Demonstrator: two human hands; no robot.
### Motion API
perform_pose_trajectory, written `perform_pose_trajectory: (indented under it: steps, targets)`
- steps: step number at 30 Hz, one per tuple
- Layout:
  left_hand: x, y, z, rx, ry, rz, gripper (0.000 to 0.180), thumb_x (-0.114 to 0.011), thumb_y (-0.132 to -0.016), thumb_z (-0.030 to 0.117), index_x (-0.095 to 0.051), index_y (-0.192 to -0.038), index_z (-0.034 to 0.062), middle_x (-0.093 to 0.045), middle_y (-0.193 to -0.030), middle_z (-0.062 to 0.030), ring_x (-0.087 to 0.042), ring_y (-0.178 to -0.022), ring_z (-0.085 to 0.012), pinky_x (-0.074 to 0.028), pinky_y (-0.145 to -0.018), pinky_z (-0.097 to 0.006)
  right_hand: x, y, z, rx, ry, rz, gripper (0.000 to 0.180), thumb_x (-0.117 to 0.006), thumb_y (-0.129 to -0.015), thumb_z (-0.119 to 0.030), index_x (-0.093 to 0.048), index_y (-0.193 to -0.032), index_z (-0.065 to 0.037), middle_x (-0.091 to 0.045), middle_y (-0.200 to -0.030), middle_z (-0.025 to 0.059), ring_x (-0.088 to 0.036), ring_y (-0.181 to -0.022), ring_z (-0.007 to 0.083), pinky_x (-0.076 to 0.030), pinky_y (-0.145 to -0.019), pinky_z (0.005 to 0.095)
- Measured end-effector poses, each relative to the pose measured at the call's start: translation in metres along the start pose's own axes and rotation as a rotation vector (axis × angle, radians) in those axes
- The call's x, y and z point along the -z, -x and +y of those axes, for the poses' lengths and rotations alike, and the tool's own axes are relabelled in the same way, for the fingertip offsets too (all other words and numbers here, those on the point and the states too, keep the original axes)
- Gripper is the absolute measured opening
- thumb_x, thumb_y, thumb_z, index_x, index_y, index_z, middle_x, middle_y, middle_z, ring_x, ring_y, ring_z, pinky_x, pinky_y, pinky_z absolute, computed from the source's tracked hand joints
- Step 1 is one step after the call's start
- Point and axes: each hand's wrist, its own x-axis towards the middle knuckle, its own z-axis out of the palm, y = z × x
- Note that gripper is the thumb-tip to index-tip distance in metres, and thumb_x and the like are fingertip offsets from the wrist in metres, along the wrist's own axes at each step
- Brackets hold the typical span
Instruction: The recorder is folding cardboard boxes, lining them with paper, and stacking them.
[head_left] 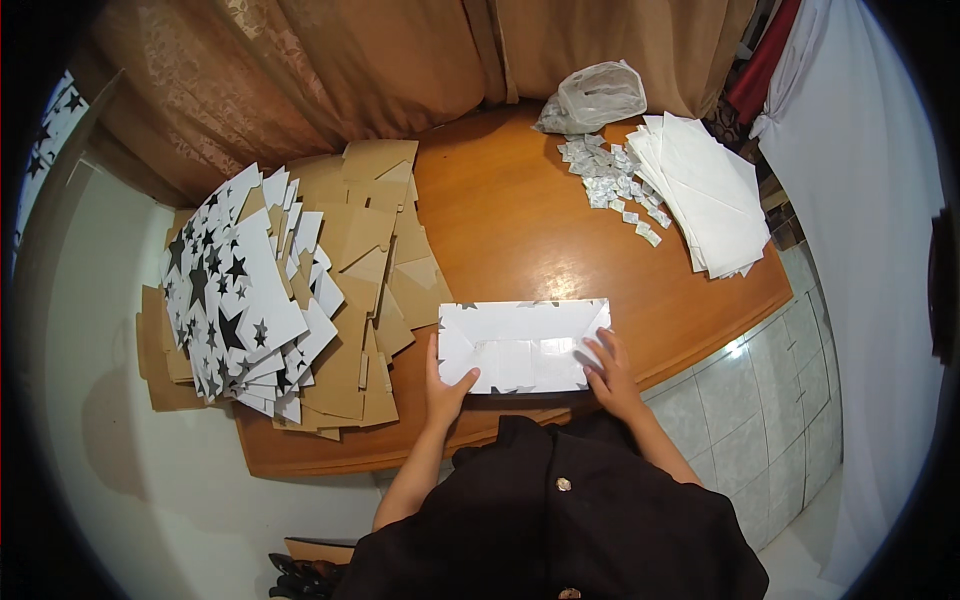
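Observation:
A white paper-wrapped box [520,325] with black star marks along its edges lies at the table's near edge. Folded creases and what looks like shiny transparent tape cross its top face. At the box's left end, my left hand [446,395] grips it, with the thumb on the top and the fingers along the side. My right hand [612,375] holds the right end, its fingers bent over the top corner. The undersides of both hands are hidden.
Left on the wooden table [500,220] are star-printed white sheets [230,300] and flat brown cardboard pieces [360,240]. Far right, several small silvery packets [605,175] lie beside a translucent plastic bag [600,95] and white paper sheets [700,190]. Brown curtains [380,60] hang behind.

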Motion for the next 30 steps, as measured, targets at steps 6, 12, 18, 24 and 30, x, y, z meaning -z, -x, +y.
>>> perform_pose_trajectory:
  steps: [6,12,18,24,30]
  targets:
    - [-0.007,-0.010,-0.013,0.151,0.263,0.028,0.088,-0.071,-0.067,0.000,-0.021,-0.140,-0.0009,-0.040,-0.133,-0.0168,-0.041,-0.121,-0.0254,-0.034,-0.101,-0.034,0.003,-0.008,-0.004,0.100,0.232,-0.125,0.032,-0.053,-0.079,-0.007,-0.067,-0.106,-0.018,-0.047,-0.128,0.0189,-0.033,-0.123,0.0439,-0.025,-0.106,0.0506]
    - [-0.001,-0.007,-0.014,0.239,0.296,0.023,0.071,-0.068,-0.075,0.006,-0.033,-0.135,-0.0001,-0.046,-0.128,-0.0135,-0.045,-0.119,-0.0232,-0.035,-0.100,-0.033,-0.003,-0.004,0.007,0.053,0.145,-0.108,0.035,-0.053,-0.083,-0.010,-0.061,-0.116,-0.015,-0.039,-0.135,0.0219,-0.030,-0.126,0.0444,-0.022,-0.108,0.0476]
    - [0.016,0.002,-0.037,0.532,0.521,-0.029,0.059,-0.052,-0.088,0.044,-0.044,-0.130,0.0030,-0.051,-0.126,-0.0106,-0.045,-0.118,-0.0216,-0.029,-0.103,-0.036,-0.011,-0.008,0.010,-0.080,-0.079,0.006,0.053,-0.053,-0.088,-0.019,-0.036,-0.136,-0.002,-0.016,-0.142,0.0308,-0.021,-0.133,0.0423,-0.020,-0.108,0.0428]
    - [0.015,-0.008,0.002,0.410,0.421,0.017,0.069,-0.060,-0.084,0.037,-0.032,-0.136,0.0016,-0.042,-0.133,-0.0160,-0.038,-0.124,-0.0251,-0.025,-0.105,-0.036,-0.013,-0.013,0.023,-0.109,-0.190,0.008,0.056,-0.054,-0.088,-0.023,-0.034,-0.135,0.001,-0.017,-0.141,0.0314,-0.022,-0.132,0.0430,-0.020,-0.108,0.0430]
    - [0.010,-0.014,0.087,-0.131,0.356,0.357,0.086,-0.072,-0.068,0.011,-0.022,-0.138,0.0019,-0.033,-0.125,-0.0145,-0.035,-0.118,-0.0261,-0.028,-0.101,-0.037,-0.003,-0.044,0.018,-0.054,-0.107,-0.255,0.052,-0.047,-0.092,-0.036,-0.040,-0.134,-0.005,-0.026,-0.139,0.0325,-0.024,-0.131,0.0434,-0.020,-0.108,0.0436]
